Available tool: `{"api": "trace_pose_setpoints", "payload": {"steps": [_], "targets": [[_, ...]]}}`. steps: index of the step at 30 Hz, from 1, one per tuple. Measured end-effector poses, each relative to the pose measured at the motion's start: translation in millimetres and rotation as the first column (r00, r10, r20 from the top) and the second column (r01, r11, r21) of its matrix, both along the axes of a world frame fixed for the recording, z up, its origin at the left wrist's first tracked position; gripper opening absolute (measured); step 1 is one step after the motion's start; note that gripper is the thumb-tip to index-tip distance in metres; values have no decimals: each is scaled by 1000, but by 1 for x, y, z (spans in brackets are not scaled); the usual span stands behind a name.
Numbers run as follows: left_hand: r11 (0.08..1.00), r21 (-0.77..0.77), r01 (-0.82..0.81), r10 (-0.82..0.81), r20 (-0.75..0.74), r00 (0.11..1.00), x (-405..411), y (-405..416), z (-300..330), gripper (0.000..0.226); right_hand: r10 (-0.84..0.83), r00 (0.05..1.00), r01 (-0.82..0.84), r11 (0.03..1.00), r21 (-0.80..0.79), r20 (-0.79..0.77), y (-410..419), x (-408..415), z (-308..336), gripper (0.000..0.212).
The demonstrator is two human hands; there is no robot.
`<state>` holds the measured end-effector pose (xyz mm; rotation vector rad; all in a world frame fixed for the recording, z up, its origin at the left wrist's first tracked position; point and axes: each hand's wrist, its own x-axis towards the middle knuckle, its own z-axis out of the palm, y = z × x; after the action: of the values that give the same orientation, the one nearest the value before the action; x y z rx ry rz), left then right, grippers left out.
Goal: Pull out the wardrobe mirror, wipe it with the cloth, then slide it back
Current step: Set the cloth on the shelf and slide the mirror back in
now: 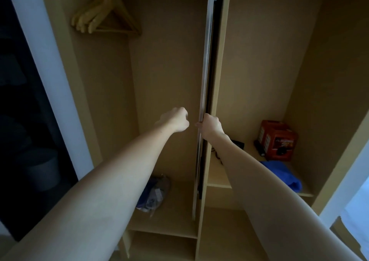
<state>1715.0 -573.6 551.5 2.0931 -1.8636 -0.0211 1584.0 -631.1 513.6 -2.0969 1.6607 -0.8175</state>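
Mirror [205, 65], one, is seen edge-on against the central wardrobe divider [219, 81], its edge gripped by the right hand [211, 124]. Left hand [175, 120] is curled beside it, holding nothing. One blue cloth [283, 173], one red box [276, 140] on the right shelf [217, 173]; several wooden hangers [105, 11], perhaps four, at upper left.

Dim, soft frame; daylight enters at right, wide-angle edges bend
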Motion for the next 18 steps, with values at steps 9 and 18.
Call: {"api": "trace_pose_setpoints", "payload": {"steps": [9, 18], "targets": [[999, 17, 27, -26, -18, 999, 7, -58, 0, 28, -70, 990, 68, 998, -18, -126, -49, 12, 8, 4], [998, 13, 58, -55, -150, 987, 10, -109, -3, 38, -112, 976, 97, 991, -87, -187, -78, 28, 6, 21]]}}
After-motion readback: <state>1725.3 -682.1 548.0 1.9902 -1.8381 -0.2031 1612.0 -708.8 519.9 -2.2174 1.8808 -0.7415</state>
